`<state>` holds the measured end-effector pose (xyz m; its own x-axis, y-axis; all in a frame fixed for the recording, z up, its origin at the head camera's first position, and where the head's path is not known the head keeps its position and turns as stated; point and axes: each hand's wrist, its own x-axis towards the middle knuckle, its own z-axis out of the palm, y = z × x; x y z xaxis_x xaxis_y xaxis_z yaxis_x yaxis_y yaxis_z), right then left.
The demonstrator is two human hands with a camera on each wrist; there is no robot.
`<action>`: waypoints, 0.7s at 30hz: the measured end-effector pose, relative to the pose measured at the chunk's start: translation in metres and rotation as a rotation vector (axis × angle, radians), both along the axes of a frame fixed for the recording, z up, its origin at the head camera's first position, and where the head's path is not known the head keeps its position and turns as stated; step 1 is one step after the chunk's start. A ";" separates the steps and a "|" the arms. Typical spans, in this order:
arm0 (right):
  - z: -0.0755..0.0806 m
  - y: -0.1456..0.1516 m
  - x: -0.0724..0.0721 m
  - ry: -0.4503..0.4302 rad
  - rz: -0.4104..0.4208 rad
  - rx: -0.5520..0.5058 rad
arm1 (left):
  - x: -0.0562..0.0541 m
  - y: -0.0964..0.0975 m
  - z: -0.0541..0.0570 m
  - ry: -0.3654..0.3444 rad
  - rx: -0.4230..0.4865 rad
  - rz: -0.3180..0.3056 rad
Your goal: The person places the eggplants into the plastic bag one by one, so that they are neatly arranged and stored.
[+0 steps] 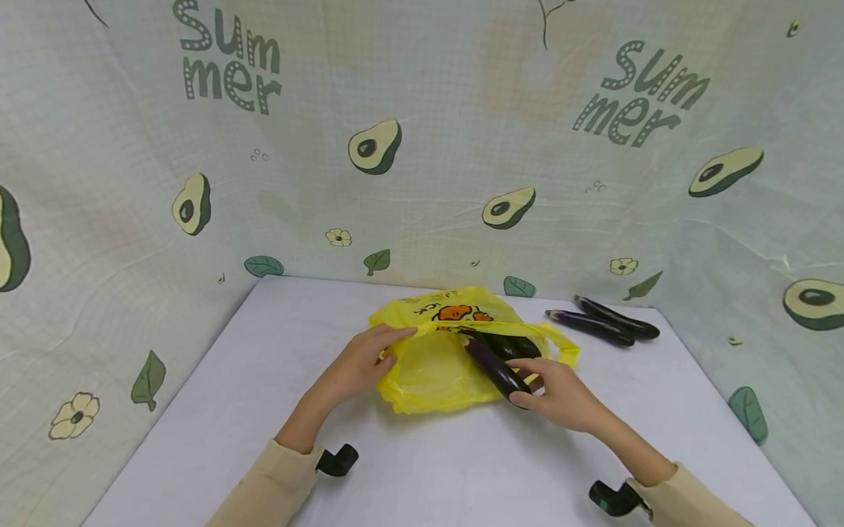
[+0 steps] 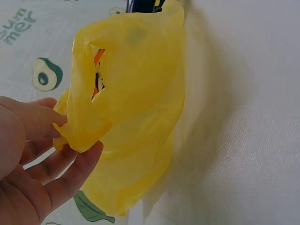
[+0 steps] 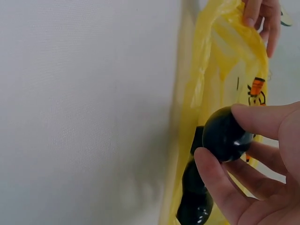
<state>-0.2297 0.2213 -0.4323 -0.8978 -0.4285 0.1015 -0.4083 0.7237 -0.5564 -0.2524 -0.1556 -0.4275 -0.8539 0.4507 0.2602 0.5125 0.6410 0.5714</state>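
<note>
While the left hand [image 1: 361, 364] pinches the yellow plastic bag [image 1: 426, 376], the right hand [image 1: 565, 396] pinches one eggplant [image 1: 495, 366], stem end within the bag's mouth; two more eggplants [image 1: 592, 327] lie to its right.

The tabletop [image 1: 430, 484] is pale, almost white, with a fine grain visible close up in the wrist views, and it extends to the left, to the right and in front of the crumpled yellow plastic bag [image 1: 433, 381], which lies directly on it and casts a soft shadow along its near side. To the right of the bag and slightly toward the back, two dark purple eggplants lie directly on the surface, the nearer eggplant [image 1: 590, 327] and the farther eggplant [image 1: 615, 315] slanting together, close at their rounded ends.
</note>
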 end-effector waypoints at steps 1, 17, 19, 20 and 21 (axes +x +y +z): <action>-0.001 -0.002 -0.001 0.001 -0.008 0.001 | 0.000 0.000 0.000 0.000 -0.001 0.000; -0.013 -0.028 -0.013 0.017 -0.073 -0.048 | 0.000 -0.001 -0.002 0.024 0.009 -0.012; -0.015 -0.032 -0.015 0.027 -0.077 -0.049 | 0.000 -0.001 -0.001 0.025 0.008 -0.013; -0.016 -0.033 -0.016 0.033 -0.076 -0.046 | 0.000 -0.001 -0.001 0.025 0.009 -0.014; -0.017 -0.035 -0.017 0.038 -0.079 -0.042 | 0.000 -0.001 -0.001 0.025 0.009 -0.015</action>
